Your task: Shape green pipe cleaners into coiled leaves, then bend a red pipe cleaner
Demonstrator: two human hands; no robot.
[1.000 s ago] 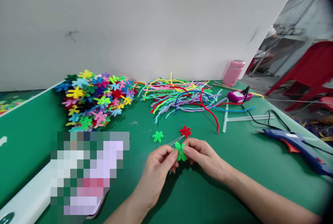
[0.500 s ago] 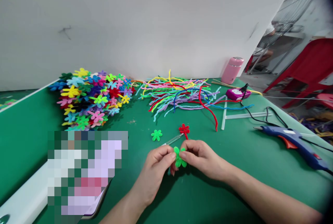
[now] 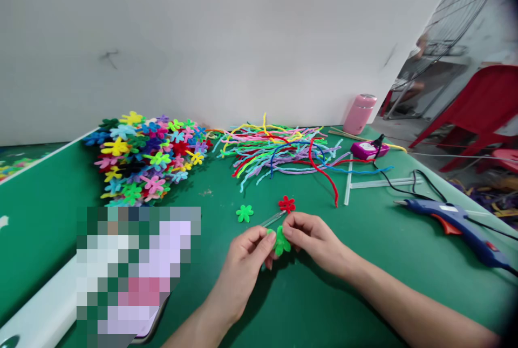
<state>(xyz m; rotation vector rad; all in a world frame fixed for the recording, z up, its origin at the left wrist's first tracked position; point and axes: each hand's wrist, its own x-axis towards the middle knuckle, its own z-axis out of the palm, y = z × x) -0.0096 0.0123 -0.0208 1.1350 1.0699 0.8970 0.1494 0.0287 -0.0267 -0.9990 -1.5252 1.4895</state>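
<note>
My left hand (image 3: 245, 261) and my right hand (image 3: 313, 243) meet low in the middle of the green table (image 3: 332, 305). Both pinch one bright green pipe-cleaner flower (image 3: 280, 241) between their fingertips. Just beyond the fingers lie a red flower (image 3: 287, 204), a clear glue stick (image 3: 272, 219) and another green flower (image 3: 244, 212).
A heap of coloured flowers (image 3: 145, 156) sits at the back left, and a tangle of loose pipe cleaners (image 3: 279, 151) at the back middle. A blue glue gun (image 3: 453, 224) lies at the right, with a purple device (image 3: 366, 149), a pink bottle (image 3: 359, 113) and a white board (image 3: 226, 46) behind.
Both hands stay in place on the green flower. It has been turned between the fingertips and now shows more edge-on.
</note>
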